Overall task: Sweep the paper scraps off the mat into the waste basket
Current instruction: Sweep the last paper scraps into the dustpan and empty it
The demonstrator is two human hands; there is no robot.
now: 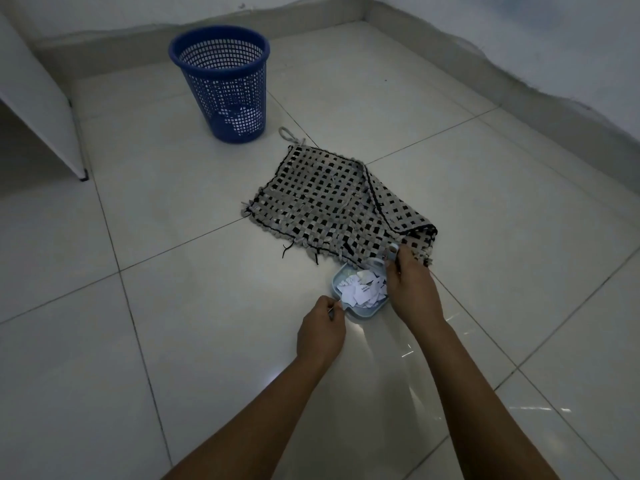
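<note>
Counts: 1 mat (325, 199); 1 basket (221, 83); 1 dustpan (337, 277) holding a heap of scraps (362, 289), too piled to count; 2 hands, left (320, 329) and right (414, 289).

Mat (332, 199) lies on the floor (138, 306) near centre, its right edge folded over onto itself. Waste basket (221, 81) stands upright at 11 o'clock from the mat, well apart, close to the far wall (450, 15). Furniture panel (38, 109) stands at 9 o'clock of the basket. Dustpan (353, 311) sits on the floor at 6 o'clock of the mat, touching its near edge; paper scraps (363, 289) lie piled in it. Left hand (320, 329) is at 7 o'clock of the dustpan, at its near rim. Right hand (412, 289) is at 3 o'clock of the dustpan, fingers at the mat's near right corner.
</note>
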